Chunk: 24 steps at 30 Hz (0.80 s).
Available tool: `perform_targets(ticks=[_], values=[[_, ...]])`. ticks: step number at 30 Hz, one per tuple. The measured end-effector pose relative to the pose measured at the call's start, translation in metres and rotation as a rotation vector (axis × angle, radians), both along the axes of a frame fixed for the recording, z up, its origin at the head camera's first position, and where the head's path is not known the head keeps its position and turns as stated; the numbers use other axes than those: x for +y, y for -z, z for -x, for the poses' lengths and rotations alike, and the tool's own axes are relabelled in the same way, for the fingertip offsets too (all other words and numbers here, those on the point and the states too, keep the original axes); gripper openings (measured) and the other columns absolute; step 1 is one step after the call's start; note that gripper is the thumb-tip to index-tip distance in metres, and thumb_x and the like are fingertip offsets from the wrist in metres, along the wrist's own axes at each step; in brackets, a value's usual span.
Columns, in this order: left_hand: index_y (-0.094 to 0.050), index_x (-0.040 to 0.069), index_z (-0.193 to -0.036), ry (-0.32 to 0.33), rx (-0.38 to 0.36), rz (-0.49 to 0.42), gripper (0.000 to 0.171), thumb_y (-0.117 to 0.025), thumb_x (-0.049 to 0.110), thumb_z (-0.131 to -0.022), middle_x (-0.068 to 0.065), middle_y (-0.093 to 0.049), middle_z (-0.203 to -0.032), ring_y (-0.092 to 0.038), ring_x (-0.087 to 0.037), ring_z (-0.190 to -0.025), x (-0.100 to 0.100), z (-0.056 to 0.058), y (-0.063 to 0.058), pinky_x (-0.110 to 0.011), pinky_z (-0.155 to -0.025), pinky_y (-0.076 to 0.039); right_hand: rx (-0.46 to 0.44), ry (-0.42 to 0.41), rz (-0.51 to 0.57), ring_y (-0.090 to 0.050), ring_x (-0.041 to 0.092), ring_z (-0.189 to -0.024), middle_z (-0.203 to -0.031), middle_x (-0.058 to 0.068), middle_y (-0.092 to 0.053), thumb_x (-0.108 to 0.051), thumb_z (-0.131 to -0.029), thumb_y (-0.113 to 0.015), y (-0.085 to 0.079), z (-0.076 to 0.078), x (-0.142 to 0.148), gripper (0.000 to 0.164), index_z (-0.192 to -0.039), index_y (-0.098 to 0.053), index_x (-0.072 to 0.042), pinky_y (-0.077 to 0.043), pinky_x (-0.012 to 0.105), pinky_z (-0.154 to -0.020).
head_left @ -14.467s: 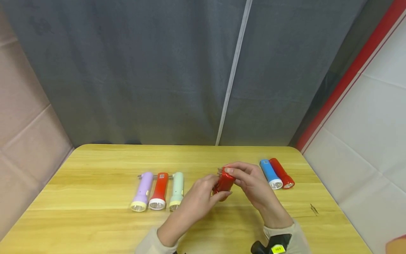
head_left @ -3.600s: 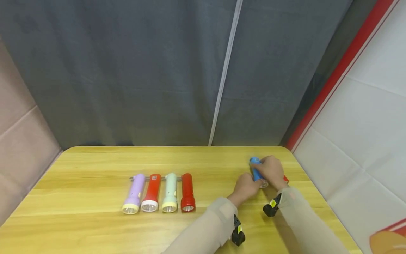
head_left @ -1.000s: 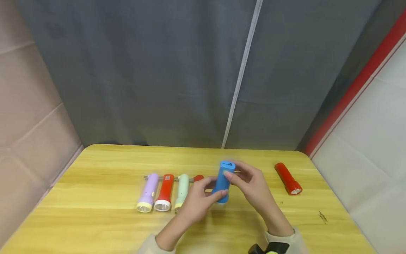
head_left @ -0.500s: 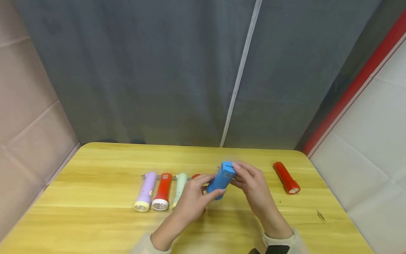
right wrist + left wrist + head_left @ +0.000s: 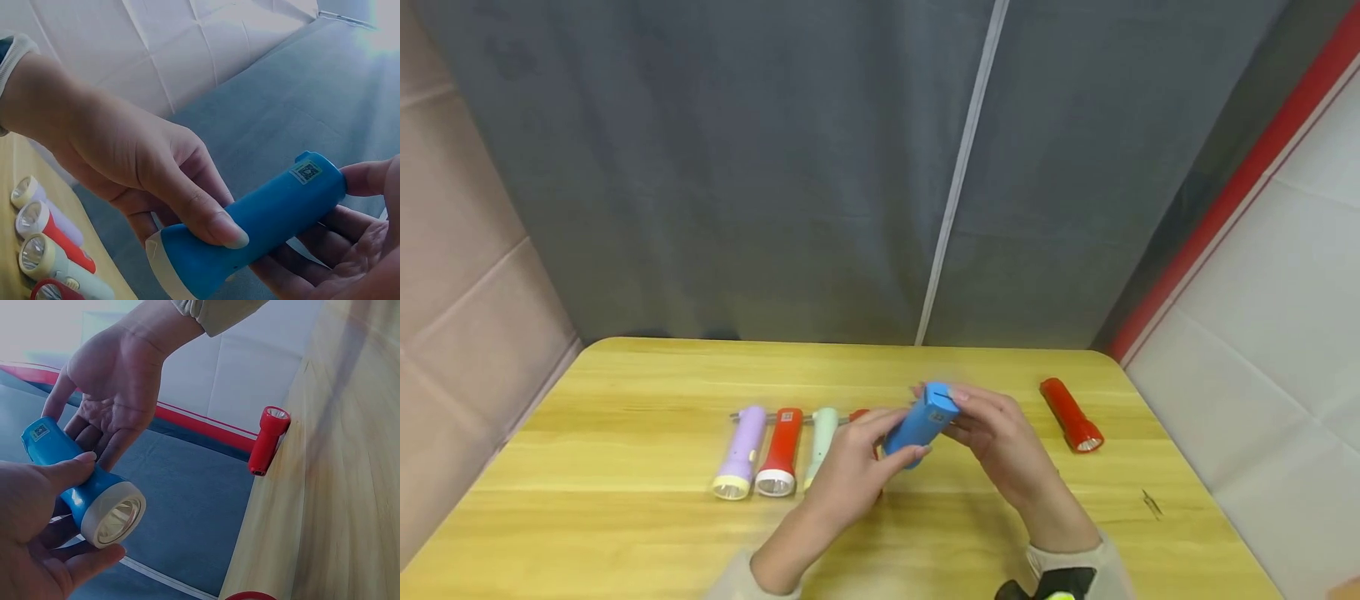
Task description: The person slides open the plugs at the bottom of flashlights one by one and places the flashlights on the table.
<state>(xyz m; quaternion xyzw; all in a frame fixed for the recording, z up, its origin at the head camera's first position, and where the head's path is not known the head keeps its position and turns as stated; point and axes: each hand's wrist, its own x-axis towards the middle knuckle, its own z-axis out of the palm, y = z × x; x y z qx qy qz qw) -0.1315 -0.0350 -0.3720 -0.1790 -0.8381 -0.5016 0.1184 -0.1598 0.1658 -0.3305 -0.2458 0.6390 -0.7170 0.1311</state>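
My left hand (image 5: 850,477) grips a blue flashlight (image 5: 917,423) by its body, above the middle of the table. In the left wrist view the flashlight's white-rimmed lens (image 5: 119,520) faces out below the left thumb. At the tail end, my right hand (image 5: 1003,437) has its thumb on the edge and its fingers curled behind, pinching it. A QR sticker (image 5: 306,171) marks the body near that end. To the left lie a purple flashlight (image 5: 743,450), a red white-rimmed one (image 5: 782,450) and a pale green one (image 5: 823,433); another red one (image 5: 859,414) is mostly hidden behind my left hand.
At the table's right, a red flashlight (image 5: 1071,417) lies alone. A small dark mark (image 5: 1152,504) shows on the table (image 5: 625,542) near the right edge. A grey curtain (image 5: 737,167) hangs behind the table, with a white panel (image 5: 1285,317) to the right.
The red flashlight held at first joined the row's right end. The blue flashlight was lifted from the right and brought to the middle; it has since tilted, and the right fingers shifted onto its tail.
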Motion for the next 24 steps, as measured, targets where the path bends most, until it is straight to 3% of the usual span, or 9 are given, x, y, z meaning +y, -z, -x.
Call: perform_targets(ticks=[5,16,24], values=[[-0.071,0.011,-0.125,0.001,0.015,0.004,0.040,-0.079,0.024,-0.089,-0.005,-0.073,-0.124,-0.068,-0.015,-0.102,-0.0003,-0.0008,-0.0011,-0.023,-0.083,-0.057,-0.018,-0.020,0.008,-0.066,0.011,-0.122,-0.125,-0.007,-0.073,-0.022,-0.109,-0.042,-0.0001,0.0014,0.0015,0.037,-0.128,-0.069,-0.006,-0.052,0.027,-0.104],[-0.072,0.011,-0.123,0.011,0.033,0.006,0.039,-0.080,0.024,-0.087,-0.004,-0.076,-0.118,-0.067,-0.013,-0.091,-0.0016,0.0000,0.0004,-0.019,-0.075,-0.056,-0.040,-0.013,-0.043,-0.064,0.015,-0.123,-0.125,-0.003,-0.073,-0.023,-0.108,-0.045,-0.0002,0.0029,0.0015,0.036,-0.126,-0.069,-0.003,-0.051,0.034,-0.106],[-0.073,0.010,-0.122,0.033,0.022,0.005,0.038,-0.080,0.023,-0.087,-0.005,-0.076,-0.116,-0.066,-0.012,-0.089,-0.0014,-0.0003,0.0000,-0.020,-0.075,-0.056,-0.064,-0.016,-0.046,-0.066,0.014,-0.120,-0.121,-0.005,-0.074,-0.021,-0.108,-0.047,-0.0008,0.0023,0.0018,0.033,-0.123,-0.072,-0.007,-0.052,0.029,-0.105]])
